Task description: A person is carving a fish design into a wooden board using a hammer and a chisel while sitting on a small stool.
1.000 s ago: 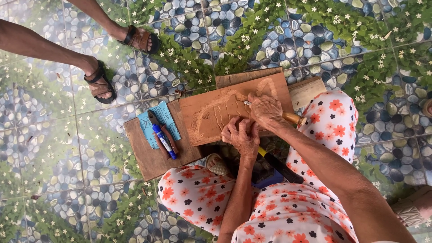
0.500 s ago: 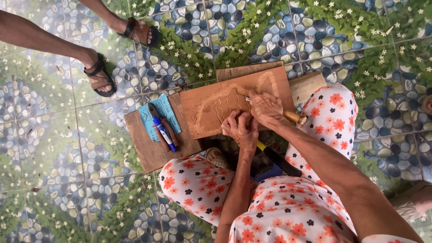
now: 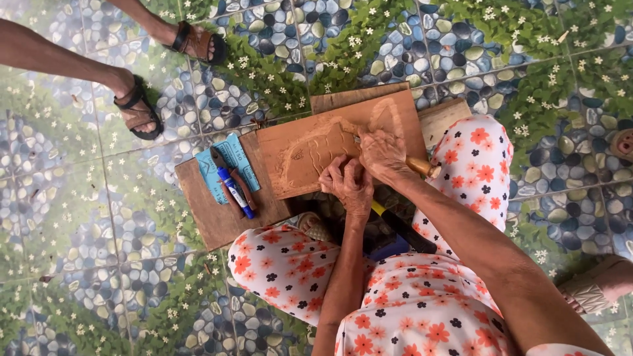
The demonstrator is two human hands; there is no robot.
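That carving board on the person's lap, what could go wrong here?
The left hand rests at the carved board's near edge, close to where the right hand drives a wooden-handled chisel; a slip might nick those fingers. The board leans on a lower plank and the knees, so it may shift under pressure. Loose tools on the plank could slide off toward the sandalled feet nearby.

1 head view, steeply downward, near lap
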